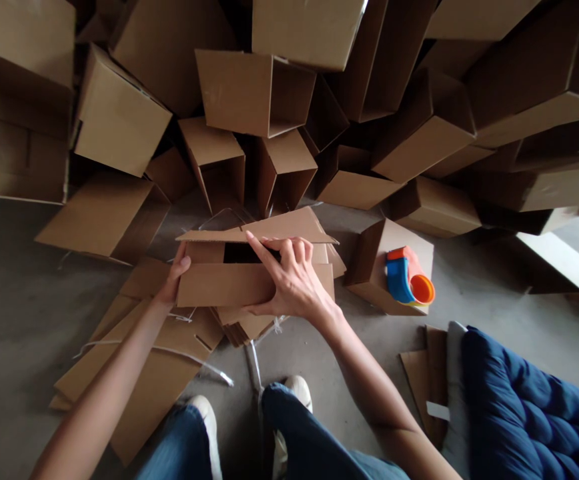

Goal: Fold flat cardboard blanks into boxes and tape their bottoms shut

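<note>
A small brown cardboard box (224, 285) is held in front of me, with a gap along its top showing a dark inside. My left hand (173, 277) is closed around its left end, thumb toward me. Across the right part of the front spreads my right hand (294, 273), its thumb low on the front panel and its index finger reaching up to the raised top flap (214, 236). Under and behind the box lie flattened cardboard pieces (239, 327), partly hidden by it.
Open cardboard boxes (237, 93) crowd the far side in several layers. To the right, a blue and orange plastic object (407, 275) rests on a box (377, 297). Flat cardboard (154, 380) and loose strapping (209, 368) lie left of my feet. A navy cushion (529, 407) is at lower right.
</note>
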